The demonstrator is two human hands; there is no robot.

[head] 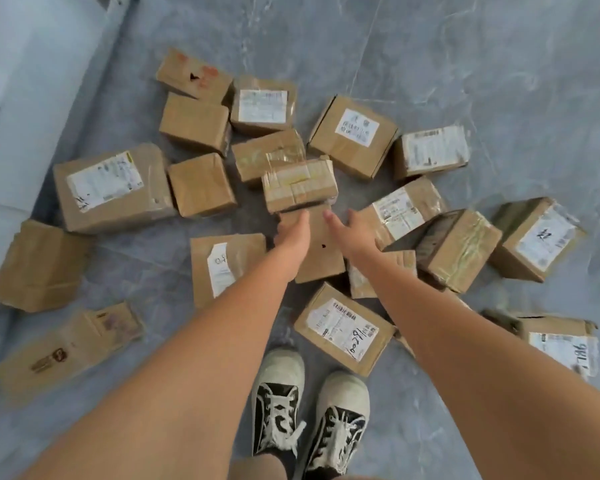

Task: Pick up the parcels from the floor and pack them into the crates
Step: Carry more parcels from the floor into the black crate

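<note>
both hands [293,233] reaching, taped parcel [299,184]

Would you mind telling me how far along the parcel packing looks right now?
Nothing looks packed: no crates are in view. In hand: the left hand and right hand reach to the taped parcel and the plain parcel under it; a grip isn't clear. Left: all the other parcels, like the large labelled parcel, lie on the floor.

Parcel sorting area, indoor: grey marble-pattern tiled floor [465,64] strewn with taped cardboard parcels [352,136] bearing printed shipping labels [356,127].
</note>
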